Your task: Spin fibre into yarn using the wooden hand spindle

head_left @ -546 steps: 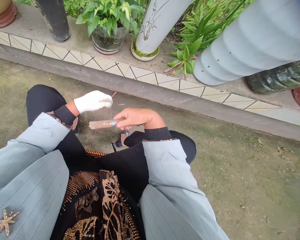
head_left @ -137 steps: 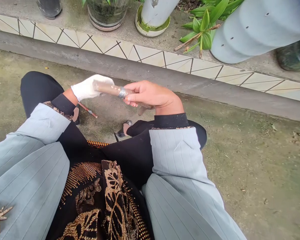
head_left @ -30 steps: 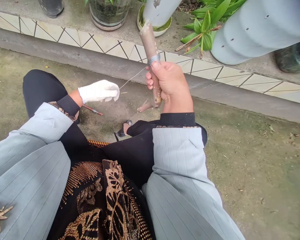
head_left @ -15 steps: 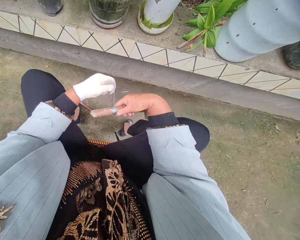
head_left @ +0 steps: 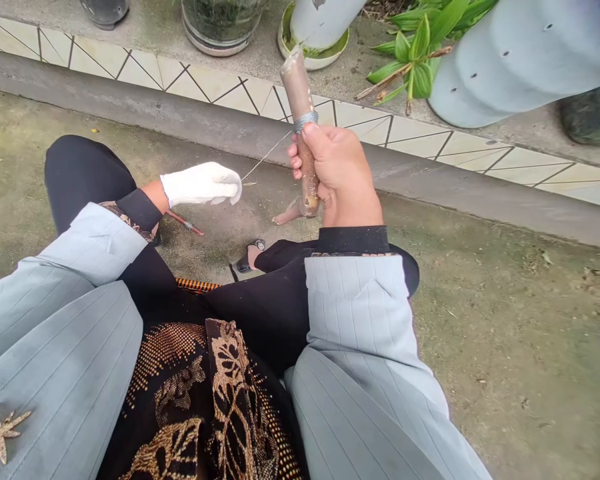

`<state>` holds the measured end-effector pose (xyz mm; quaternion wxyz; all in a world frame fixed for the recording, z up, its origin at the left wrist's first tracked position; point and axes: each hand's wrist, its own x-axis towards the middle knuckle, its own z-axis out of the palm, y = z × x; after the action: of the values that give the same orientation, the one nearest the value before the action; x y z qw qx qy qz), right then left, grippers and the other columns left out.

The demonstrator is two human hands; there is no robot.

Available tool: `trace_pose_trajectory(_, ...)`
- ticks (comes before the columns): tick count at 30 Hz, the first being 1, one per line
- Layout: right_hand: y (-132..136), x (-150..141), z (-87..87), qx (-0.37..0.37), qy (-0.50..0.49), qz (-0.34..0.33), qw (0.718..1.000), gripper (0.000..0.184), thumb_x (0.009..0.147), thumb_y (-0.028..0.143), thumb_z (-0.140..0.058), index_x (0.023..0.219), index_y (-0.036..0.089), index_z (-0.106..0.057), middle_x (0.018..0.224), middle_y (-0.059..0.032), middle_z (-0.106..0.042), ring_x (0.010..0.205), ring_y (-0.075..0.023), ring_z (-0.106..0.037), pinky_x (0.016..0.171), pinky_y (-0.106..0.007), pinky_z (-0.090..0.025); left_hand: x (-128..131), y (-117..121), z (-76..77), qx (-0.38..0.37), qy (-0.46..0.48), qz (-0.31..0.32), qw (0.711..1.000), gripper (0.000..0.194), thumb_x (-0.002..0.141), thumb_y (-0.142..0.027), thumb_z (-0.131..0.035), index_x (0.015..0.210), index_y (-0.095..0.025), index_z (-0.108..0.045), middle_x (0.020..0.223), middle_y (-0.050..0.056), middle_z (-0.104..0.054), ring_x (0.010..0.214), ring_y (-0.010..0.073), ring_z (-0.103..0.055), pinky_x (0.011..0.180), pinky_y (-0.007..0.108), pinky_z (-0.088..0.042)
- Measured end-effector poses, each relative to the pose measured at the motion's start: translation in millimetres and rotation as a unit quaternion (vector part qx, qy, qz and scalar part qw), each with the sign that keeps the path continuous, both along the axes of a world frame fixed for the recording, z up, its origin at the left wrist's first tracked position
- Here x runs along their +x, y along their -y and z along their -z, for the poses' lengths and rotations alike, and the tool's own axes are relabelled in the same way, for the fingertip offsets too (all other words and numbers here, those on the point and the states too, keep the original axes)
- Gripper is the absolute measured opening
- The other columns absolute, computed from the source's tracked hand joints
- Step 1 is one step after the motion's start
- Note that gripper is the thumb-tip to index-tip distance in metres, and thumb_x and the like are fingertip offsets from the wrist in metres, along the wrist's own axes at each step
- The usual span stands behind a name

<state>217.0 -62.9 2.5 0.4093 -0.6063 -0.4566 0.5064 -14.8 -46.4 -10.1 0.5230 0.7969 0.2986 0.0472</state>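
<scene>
My right hand (head_left: pixel 337 160) is wrapped round a brownish stick (head_left: pixel 298 87) with a short side branch at its lower end. The stick stands nearly upright, its cut end pointing away from me. Just above my thumb, several turns of grey wire (head_left: pixel 305 121) circle it. From those turns a thin taut length runs down to my left hand (head_left: pixel 205 184), which wears a white knitted glove. The gloved fingers are curled closed on the wire; its free end is hidden inside them. Below the left wrist, a thin reddish stick (head_left: pixel 186 223) with a grey band lies on the ground.
A low ledge with a tiled front (head_left: pixel 195 83) crosses ahead. On it stand a glass pot (head_left: pixel 223 27), a pale post in a green-rimmed dish (head_left: pixel 314 50), a leafy plant (head_left: pixel 413 63) and a large ribbed grey container (head_left: pixel 520 60). My bent knees flank the hands.
Half a second ago the stick lay level, pointing left; my right hand has turned it upright. My left hand has shifted down and slightly right. Compared with the oldest frame, my view is closer to the ledge.
</scene>
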Motion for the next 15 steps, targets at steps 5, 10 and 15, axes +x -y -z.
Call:
trace_pose_trajectory(5,-6,-5,13.0,-0.031,0.237,-0.086,0.967,0.028,0.09,0.044,-0.059,0.075,0.021,-0.054,0.069,-0.0037,-0.062,0.059,-0.0141,-0.053,0.054,-0.028,-0.042,1,5,-8.0,0.023,-0.013,0.033,0.999,0.024,0.087,-0.03,-0.05,0.084,-0.014,-0.069,0.069,0.002,-0.062,0.056,0.0088,-0.051,0.058,0.022,-0.038)
trace_pose_trajectory(10,-6,-10,24.0,-0.074,0.385,-0.315,0.864,0.023,0.086,0.041,-0.064,0.08,0.019,-0.061,0.07,-0.0057,-0.065,0.067,-0.0187,-0.059,0.062,-0.031,-0.042,-4,1,-11.6,0.074,-0.019,-0.012,0.997,0.026,0.085,-0.03,-0.05,0.084,-0.013,-0.069,0.074,0.004,-0.065,0.065,0.0119,-0.056,0.064,0.024,-0.041)
trace_pose_trajectory(15,3,-23,18.3,-0.145,0.268,-0.546,0.78,0.021,0.085,0.04,-0.063,0.08,0.02,-0.065,0.068,-0.0008,-0.063,0.057,-0.0119,-0.054,0.057,-0.027,-0.039,-8,-6,-6.8,0.086,-0.031,-0.071,0.993,0.022,0.081,-0.026,-0.051,0.083,-0.011,-0.067,0.074,0.004,-0.063,0.067,0.0131,-0.054,0.065,0.027,-0.041)
